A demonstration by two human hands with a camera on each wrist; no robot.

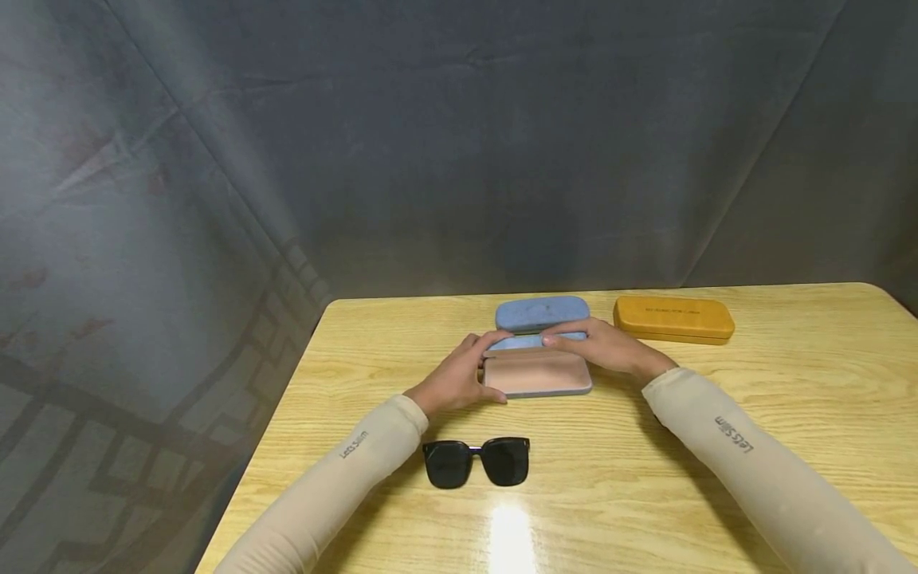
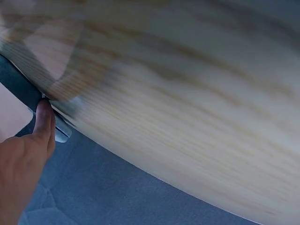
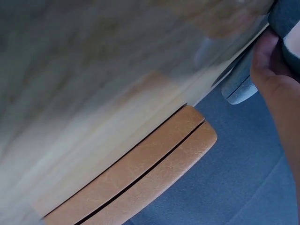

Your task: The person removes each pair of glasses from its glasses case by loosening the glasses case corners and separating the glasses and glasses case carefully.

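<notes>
An opened glasses case [image 1: 538,375] with a pinkish lining and grey-blue rim lies on the table, its hinged side away from me. My left hand [image 1: 459,375] grips its left end, thumb at the front edge and fingers reaching to the back. At the back right, my right hand [image 1: 610,346] holds the light-blue raised part between thumb and fingers. Part of the lid is hidden by the fingers. In the left wrist view, fingers [image 2: 44,119] press against the case's side. Nearer to me, black sunglasses [image 1: 505,462] lie with dark lenses facing up.
Just behind the opened case is a blue closed glasses case [image 1: 543,311]. To the right of it, an orange closed glasses case [image 1: 674,317] lies near the far edge of the wooden table [image 1: 789,399]. A grey cloth [image 1: 459,159] hangs behind the table.
</notes>
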